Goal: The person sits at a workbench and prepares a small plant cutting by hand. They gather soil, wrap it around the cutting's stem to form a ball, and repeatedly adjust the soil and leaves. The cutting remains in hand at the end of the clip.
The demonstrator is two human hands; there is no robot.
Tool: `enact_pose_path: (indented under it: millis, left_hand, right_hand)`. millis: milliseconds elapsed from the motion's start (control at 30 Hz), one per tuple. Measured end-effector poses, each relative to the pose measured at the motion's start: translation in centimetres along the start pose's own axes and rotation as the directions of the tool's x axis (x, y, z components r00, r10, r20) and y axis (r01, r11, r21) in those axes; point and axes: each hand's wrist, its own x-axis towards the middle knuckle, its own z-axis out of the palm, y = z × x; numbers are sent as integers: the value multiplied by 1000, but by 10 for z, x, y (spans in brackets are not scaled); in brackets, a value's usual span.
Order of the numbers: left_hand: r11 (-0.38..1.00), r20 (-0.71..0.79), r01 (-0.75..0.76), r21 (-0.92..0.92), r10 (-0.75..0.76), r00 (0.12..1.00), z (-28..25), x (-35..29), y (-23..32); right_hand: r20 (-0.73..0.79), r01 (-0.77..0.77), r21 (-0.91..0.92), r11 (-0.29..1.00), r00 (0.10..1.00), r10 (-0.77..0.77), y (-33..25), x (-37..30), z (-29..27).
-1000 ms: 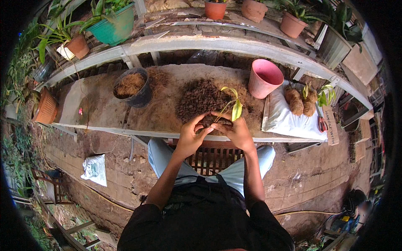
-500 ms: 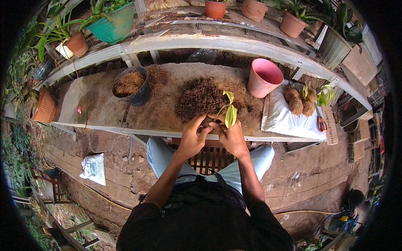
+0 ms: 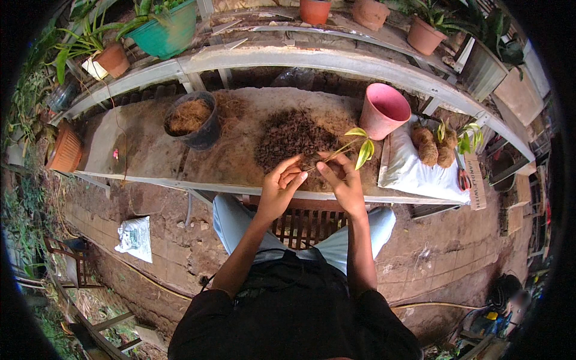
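Note:
A small plant cutting [image 3: 364, 153] with yellow-green striped leaves lies tilted to the right between my hands, over the bench's front edge. My right hand [image 3: 347, 187] is closed on its stem, thumb and fingers on either side. My left hand [image 3: 281, 189] has its fingers curled and thumb pinched in at the stem's lower, root end, whose detail is too small to make out. Just beyond my fingertips is a heap of dark crumbly soil [image 3: 294, 138]. To the right of the soil stands an empty pink pot [image 3: 386, 113].
A black pot of brown fibre [image 3: 191, 123] stands left on the stone bench [image 3: 231, 168]. At right, a white sack [image 3: 414, 174] bears fibre-wrapped plants [image 3: 435, 150] and scissors [image 3: 463, 177]. Potted plants line the shelf behind. Another white bag [image 3: 135, 239] lies on the ground at left.
The cutting has tipped from nearly upright to leaning right, its leaves now nearer the pink pot. My hands have drawn slightly apart, the right one shifting rightward.

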Motion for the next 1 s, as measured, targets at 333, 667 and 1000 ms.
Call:
enact_pose_path:
  millis: [333,667,1000]
  left_hand:
    - [997,9,62,45,-62,998,1,0,4]
    - [970,-51,-114,215,128,990,2,-9,-14]
    - [993,-85,-83,-84,76,993,2,-2,4]
  right_hand:
    - [119,154,-255,955,985,-127,10,2,-8]
    - [178,163,-188,969,976,-129,-3,-7,-2]
    - [187,74,-98,992,981,-54,-14,-4,-4]
